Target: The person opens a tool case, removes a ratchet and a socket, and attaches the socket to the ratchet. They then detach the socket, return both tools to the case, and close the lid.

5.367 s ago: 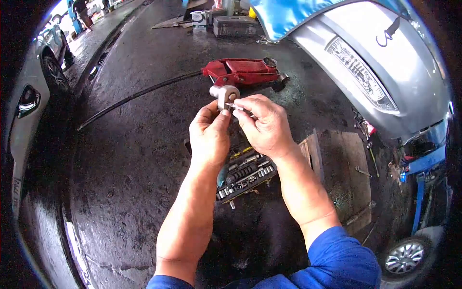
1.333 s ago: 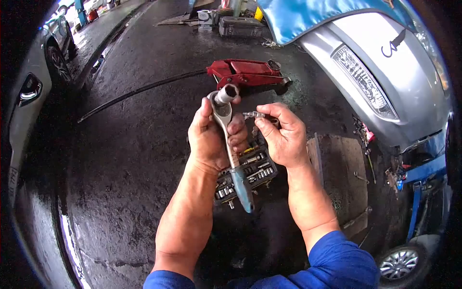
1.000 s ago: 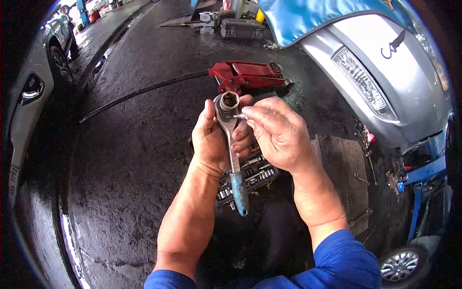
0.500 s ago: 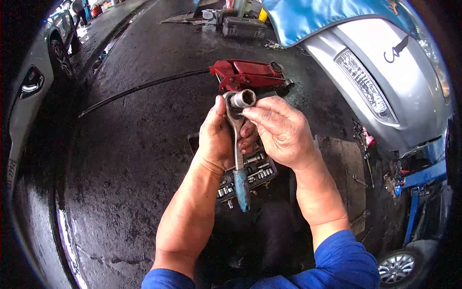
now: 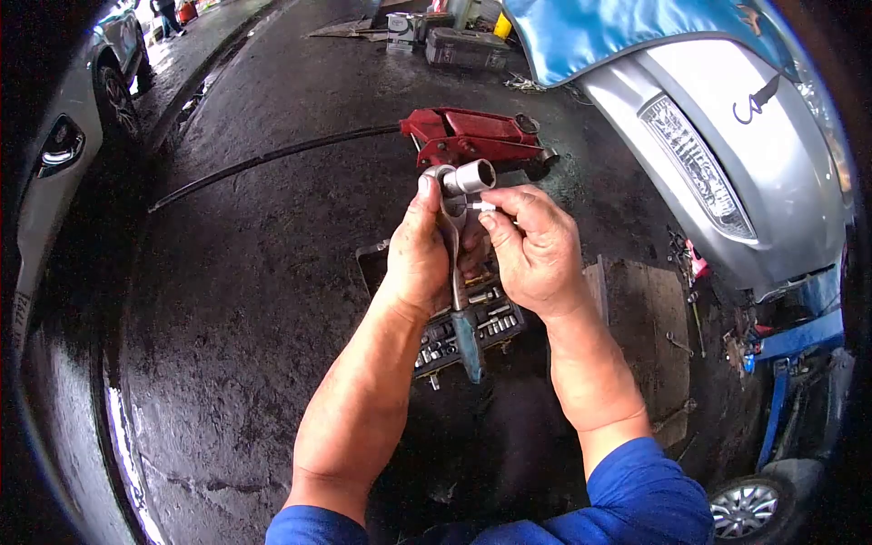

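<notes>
My left hand is wrapped round a ratchet wrench just below its head. The wrench has a teal grip that hangs downward, and a large chrome socket sits on its head with the opening facing right. Between the thumb and index finger of my right hand is a small bright metal piece, held close against the ratchet head below the socket. Its exact kind is too small to make out. Under my hands an open socket set case holds rows of sockets, partly hidden by my wrists.
Beyond my hands stands a red floor jack with a long dark handle. A silver bumper under a blue cover is at right, near a wooden board and loose tools. A white car stands left; a toolbox lies behind.
The wrench has turned so the socket points more to the right. My right hand has shifted slightly down, and the small metal piece in its fingers now shows.
</notes>
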A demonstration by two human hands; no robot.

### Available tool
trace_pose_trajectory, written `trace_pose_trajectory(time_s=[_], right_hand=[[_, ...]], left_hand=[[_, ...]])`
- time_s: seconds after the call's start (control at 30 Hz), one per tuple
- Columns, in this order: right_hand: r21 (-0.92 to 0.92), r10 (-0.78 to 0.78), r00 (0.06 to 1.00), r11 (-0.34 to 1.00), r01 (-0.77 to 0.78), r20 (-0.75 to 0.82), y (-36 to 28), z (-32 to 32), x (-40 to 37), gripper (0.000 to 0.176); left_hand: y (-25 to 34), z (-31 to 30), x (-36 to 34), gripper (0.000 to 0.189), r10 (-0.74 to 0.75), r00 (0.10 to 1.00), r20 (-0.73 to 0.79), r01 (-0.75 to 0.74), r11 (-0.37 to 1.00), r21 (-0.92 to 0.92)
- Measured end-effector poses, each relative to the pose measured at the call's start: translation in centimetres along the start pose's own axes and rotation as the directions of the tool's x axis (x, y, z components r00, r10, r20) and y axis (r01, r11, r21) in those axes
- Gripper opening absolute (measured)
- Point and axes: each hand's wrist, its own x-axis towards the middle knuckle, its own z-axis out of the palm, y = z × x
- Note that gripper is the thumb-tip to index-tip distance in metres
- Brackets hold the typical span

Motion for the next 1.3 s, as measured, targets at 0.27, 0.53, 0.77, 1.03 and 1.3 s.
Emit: trace_pose_trajectory(time_s=[0.27,0.53,0.77,1.03,1.3], right_hand=[[0.143,0.226,0.974,0.963,-0.227,0.022,0.5,0.8,-0.7,0.014],[0.312,0.493,0.861,0.804,-0.507,0.128,2.6,0.1,-2.9,0.012],[-0.03,0.685,0.594,0.665,-0.746,0.42,10.9,5.7,-12.9,0.02],[-0.335,0.608,0.45,0.766,-0.548,0.654,12.5,12.3,-22.6,0.02],[-0.351,0.607,0.361,0.746,-0.566,0.708,12.4,14.0,-22.8,0.02]], left_hand=[[-0.9,-0.2,0.3,0.047,0.157,0.986,0.064,-0.16,0.986,0.054],[2.2,-1.8,0.8,0.044,0.228,0.957,-0.179,-0.197,0.964,0.178],[5.7,-0.6,-1.5,0.042,0.465,0.768,-0.441,-0.344,0.879,0.33],[6.0,0.2,-3.0,0.033,0.558,0.745,-0.365,-0.471,0.828,0.304],[7.2,-2.2,-2.1,0.038,0.536,0.759,-0.369,-0.437,0.84,0.321]])
